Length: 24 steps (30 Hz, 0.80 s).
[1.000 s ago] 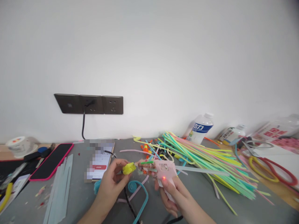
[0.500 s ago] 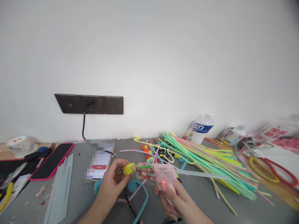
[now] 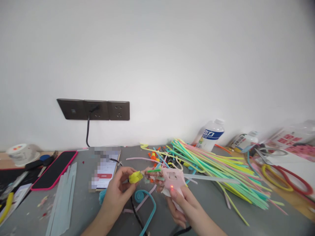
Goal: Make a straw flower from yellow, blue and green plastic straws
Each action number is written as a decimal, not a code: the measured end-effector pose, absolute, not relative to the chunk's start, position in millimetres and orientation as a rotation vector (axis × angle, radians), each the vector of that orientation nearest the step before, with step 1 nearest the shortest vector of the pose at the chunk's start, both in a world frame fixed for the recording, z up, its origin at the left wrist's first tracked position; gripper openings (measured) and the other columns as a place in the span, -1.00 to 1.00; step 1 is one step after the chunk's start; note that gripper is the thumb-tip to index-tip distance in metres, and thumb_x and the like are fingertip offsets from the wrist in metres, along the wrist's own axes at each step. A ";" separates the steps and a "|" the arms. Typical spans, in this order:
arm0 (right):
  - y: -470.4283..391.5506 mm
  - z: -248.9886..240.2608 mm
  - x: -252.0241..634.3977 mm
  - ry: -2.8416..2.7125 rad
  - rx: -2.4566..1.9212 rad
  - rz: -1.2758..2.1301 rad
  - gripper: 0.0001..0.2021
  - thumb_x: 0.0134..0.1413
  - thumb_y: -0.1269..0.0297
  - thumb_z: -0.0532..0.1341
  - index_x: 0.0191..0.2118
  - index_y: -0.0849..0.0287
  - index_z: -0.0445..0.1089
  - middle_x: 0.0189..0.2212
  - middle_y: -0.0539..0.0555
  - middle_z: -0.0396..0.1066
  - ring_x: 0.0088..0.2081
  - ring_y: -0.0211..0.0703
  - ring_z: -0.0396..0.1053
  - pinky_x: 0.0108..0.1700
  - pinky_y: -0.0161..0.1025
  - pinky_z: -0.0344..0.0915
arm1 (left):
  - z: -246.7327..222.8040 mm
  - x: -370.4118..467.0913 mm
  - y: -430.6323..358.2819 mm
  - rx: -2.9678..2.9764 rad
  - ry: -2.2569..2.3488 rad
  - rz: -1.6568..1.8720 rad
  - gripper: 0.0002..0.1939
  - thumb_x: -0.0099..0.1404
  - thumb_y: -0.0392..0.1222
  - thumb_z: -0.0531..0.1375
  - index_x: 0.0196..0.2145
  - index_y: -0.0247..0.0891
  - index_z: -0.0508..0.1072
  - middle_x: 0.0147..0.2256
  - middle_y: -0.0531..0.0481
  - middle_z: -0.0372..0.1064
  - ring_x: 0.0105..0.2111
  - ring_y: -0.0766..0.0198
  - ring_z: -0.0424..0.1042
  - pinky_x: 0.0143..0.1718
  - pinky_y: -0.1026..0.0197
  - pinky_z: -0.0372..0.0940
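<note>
Just beside the glue gun (image 3: 177,179) clasped in the right hand (image 3: 186,205), the left hand (image 3: 118,191) pinches a small yellow piece (image 3: 135,177).

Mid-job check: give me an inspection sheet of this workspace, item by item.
Surface: grey tabletop, small scraps at left.
Job's things: pink plastic glue gun, red light on, front crusted with coloured fluff; clear glue stick out its back; yellow fuzzy piece by the nozzle, contact unclear.
Clutter: loose pastel pipe cleaners; red-and-yellow-handled scissors at far right.
Hands: left hand pinches the yellow fuzzy piece; right hand grips the gun.
Cables: black cable plugged into dark wall socket panel; another black cable between the forearms.
Surroundings: white wall; other people, nothing seen.
</note>
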State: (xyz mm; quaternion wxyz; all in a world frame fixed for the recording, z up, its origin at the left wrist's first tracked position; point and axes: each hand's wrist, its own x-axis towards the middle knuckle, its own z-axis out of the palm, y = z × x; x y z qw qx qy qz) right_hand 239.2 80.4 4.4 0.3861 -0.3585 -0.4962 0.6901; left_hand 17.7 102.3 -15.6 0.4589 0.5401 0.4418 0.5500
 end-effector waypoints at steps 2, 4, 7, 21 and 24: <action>81.2 5.5 238.0 -1.230 -0.884 1.768 -0.48 0.01 -0.28 0.17 -0.47 0.13 0.12 -0.77 -0.25 -0.02 -0.76 -0.49 -0.18 -0.71 -0.44 -0.07 | -15.3 19.2 101.7 1.315 1.086 1.370 -0.81 0.15 -0.14 0.29 -0.35 -0.20 0.35 -0.27 -0.02 0.41 -0.24 0.20 0.47 -0.30 0.28 0.40; 81.0 6.2 237.9 -1.224 -0.881 1.764 -0.48 0.01 -0.28 0.17 -0.48 0.13 0.12 -0.77 -0.25 -0.02 -0.76 -0.49 -0.18 -0.71 -0.44 -0.07 | -15.0 20.4 101.3 1.297 1.100 1.385 -0.80 0.15 -0.11 0.29 -0.35 -0.20 0.35 -0.27 -0.02 0.40 -0.23 0.20 0.47 -0.31 0.29 0.40; 79.4 5.9 239.6 -1.285 -0.905 1.758 -0.46 0.03 -0.31 0.12 -0.49 0.14 0.13 -0.78 -0.23 -0.03 -0.75 -0.47 -0.12 -0.70 -0.43 -0.07 | -15.0 20.3 101.9 1.299 1.116 1.372 -0.77 0.13 -0.09 0.30 -0.35 -0.20 0.34 -0.27 -0.03 0.40 -0.22 0.18 0.47 -0.29 0.27 0.41; 76.5 2.4 240.5 -1.277 -1.027 1.699 -0.47 0.04 -0.32 0.11 -0.37 0.15 0.18 -0.74 -0.23 0.03 -0.73 -0.45 -0.11 -0.67 -0.42 -0.06 | -14.9 17.6 102.5 1.339 1.083 1.331 -0.81 0.17 -0.14 0.28 -0.33 -0.20 0.33 -0.25 -0.03 0.39 -0.21 0.19 0.47 -0.28 0.28 0.40; 76.9 2.2 240.8 -1.284 -1.025 1.697 -0.47 0.04 -0.32 0.10 -0.38 0.14 0.16 -0.73 -0.23 0.03 -0.73 -0.45 -0.11 -0.67 -0.41 -0.05 | -14.6 17.7 102.1 1.334 1.079 1.346 -0.83 0.18 -0.17 0.28 -0.32 -0.19 0.33 -0.24 -0.01 0.39 -0.21 0.20 0.47 -0.27 0.28 0.40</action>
